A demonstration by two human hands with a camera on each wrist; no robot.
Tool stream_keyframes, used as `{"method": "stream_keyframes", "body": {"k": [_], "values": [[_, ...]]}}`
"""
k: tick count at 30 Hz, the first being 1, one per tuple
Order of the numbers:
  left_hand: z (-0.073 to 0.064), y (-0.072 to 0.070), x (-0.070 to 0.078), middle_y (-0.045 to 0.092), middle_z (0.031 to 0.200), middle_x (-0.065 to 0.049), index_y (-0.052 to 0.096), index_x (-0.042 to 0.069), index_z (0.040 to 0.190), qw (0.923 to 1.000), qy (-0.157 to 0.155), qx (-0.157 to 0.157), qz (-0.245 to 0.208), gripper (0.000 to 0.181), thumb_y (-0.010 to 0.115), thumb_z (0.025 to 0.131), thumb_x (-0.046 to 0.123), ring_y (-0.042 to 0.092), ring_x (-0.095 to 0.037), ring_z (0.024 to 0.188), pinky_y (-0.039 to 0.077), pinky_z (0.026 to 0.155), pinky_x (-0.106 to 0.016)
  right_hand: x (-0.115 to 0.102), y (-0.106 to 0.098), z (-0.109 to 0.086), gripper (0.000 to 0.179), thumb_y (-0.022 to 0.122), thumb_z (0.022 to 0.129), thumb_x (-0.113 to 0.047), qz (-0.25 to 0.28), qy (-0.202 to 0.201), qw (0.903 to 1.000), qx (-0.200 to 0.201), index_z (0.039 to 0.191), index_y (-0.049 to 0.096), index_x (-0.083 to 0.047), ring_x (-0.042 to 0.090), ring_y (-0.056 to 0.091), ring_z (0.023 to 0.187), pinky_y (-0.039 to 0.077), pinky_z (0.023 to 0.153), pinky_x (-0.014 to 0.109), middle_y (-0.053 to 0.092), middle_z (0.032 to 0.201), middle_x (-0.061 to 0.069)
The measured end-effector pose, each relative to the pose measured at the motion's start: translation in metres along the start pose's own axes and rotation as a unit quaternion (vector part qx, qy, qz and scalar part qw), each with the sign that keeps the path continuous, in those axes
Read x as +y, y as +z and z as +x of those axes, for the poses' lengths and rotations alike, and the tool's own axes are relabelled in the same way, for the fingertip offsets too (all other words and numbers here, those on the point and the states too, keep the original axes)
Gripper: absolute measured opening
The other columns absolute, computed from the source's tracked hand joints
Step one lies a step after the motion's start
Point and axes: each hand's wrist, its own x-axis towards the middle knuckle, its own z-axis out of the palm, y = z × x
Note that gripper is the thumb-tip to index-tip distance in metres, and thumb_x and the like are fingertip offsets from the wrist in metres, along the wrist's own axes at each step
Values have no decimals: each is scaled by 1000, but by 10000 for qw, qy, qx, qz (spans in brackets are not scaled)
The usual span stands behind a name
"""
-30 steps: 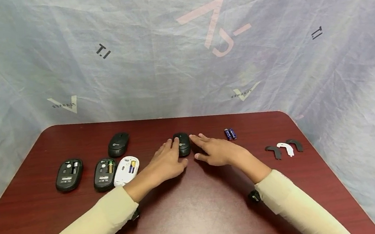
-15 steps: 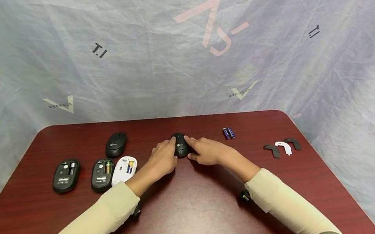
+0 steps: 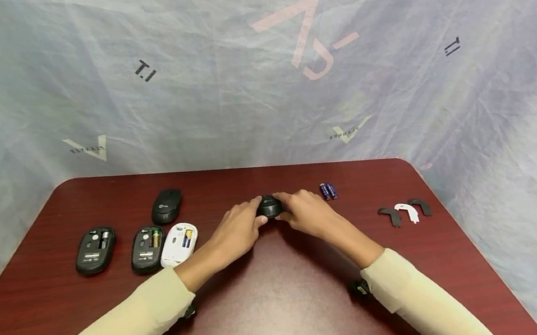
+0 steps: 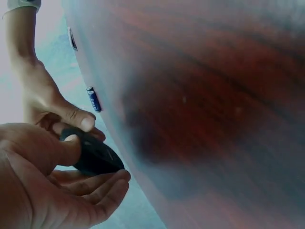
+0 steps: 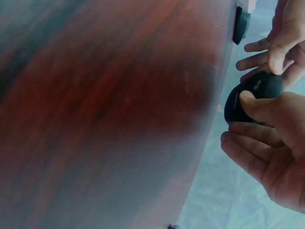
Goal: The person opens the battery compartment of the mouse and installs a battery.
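A black computer mouse (image 3: 269, 207) is between my two hands near the back middle of the table, tilted so its rear end faces me in the head view. My left hand (image 3: 238, 229) grips its left side, thumb at the near end. My right hand (image 3: 309, 213) holds the right side in the same way. In the left wrist view the mouse (image 4: 95, 155) is pinched between thumb and fingers. The right wrist view shows the right thumb pressed on the mouse (image 5: 257, 90), fingers beneath it.
On the left lie two black mice (image 3: 95, 251) (image 3: 148, 250) and a white mouse (image 3: 179, 244), undersides up with batteries showing. Behind them another black mouse (image 3: 167, 206) sits upright. Two blue batteries (image 3: 329, 191) lie at the back right, and several curved covers (image 3: 407, 212) lie near the right edge.
Both hands have closed in on the middle black mouse from its two sides and now grip it. The mouse has tipped up and shifted slightly right.
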Motion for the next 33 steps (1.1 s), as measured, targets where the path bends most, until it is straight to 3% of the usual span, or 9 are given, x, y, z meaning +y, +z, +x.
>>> {"method": "stream_keyframes", "body": {"k": [2, 5, 9, 14, 16, 19, 24, 29, 33], "values": [[-7, -12, 13, 76, 131, -24, 56, -2, 159, 9999, 60, 77, -101, 54, 66, 116, 29, 74, -43, 118, 62, 103, -57, 0, -3, -4, 42, 82, 106, -21, 75, -140, 9997, 179, 144, 73, -5, 25, 81, 86, 66, 73, 43, 86, 111, 15], [-20, -44, 49, 75, 128, -24, 59, 0, 156, 9994, -205, -122, -241, 46, 61, 118, 26, 72, -42, 114, 60, 104, -58, 0, -7, -9, 31, 80, 108, -23, 381, -335, 9983, 281, 132, 76, -6, 21, 81, 91, 68, 78, 41, 85, 108, 10], [-22, -52, 54, 73, 118, -12, 63, 9, 150, 9982, -301, -275, -443, 39, 53, 121, 33, 67, -28, 102, 59, 92, -48, 3, -11, -15, 21, 78, 110, -23, 1091, -405, 9931, 133, 123, 76, -6, 16, 80, 99, 68, 84, 36, 82, 109, 6], [-23, -52, 52, 72, 112, -5, 67, 9, 138, 9929, -372, -369, -1070, 36, 49, 123, 37, 64, -21, 96, 56, 86, -41, 6, -12, -21, 23, 73, 112, -23, 2023, -136, 9791, -172, 129, 76, -8, 14, 79, 101, 64, 84, 32, 84, 111, 5], [-24, -50, 50, 75, 112, -5, 68, 8, 136, 9897, -437, -373, -1314, 38, 48, 123, 39, 66, -20, 97, 58, 88, -41, 6, -12, -23, 25, 72, 113, -22, 2435, 2, 9695, -291, 133, 74, -7, 15, 80, 101, 65, 85, 32, 85, 115, 9], [-25, -48, 49, 79, 113, -7, 69, 9, 137, 9842, -588, -348, -1632, 41, 48, 123, 41, 71, -17, 97, 61, 89, -41, 5, -10, -23, 31, 71, 113, -17, 3191, 185, 9463, -486, 140, 70, -2, 20, 82, 101, 71, 90, 39, 82, 122, 17], [-28, -46, 46, 81, 117, -12, 65, 14, 149, 9702, -732, -324, -2288, 39, 49, 123, 38, 76, -19, 84, 65, 79, -36, 3, -5, -23, 36, 68, 114, -12, 4132, 385, 9074, -661, 145, 64, 6, 25, 83, 101, 72, 93, 51, 77, 124, 26], [-30, -44, 43, 79, 123, -13, 63, 22, 153, 9541, -799, -320, -2868, 36, 48, 123, 36, 74, -20, 76, 67, 73, -39, -3, 0, -26, 37, 66, 114, -9, 4505, 550, 8888, -642, 148, 62, 7, 24, 82, 102, 72, 92, 52, 76, 123, 28], [-32, -41, 42, 78, 129, -7, 63, 25, 154, 9515, -833, -207, -2954, 35, 53, 122, 34, 79, -17, 97, 66, 86, -40, -10, 2, -30, 43, 67, 114, -8, 4657, 680, 8811, -470, 155, 59, 1, 23, 80, 102, 73, 89, 52, 74, 128, 29]]}}
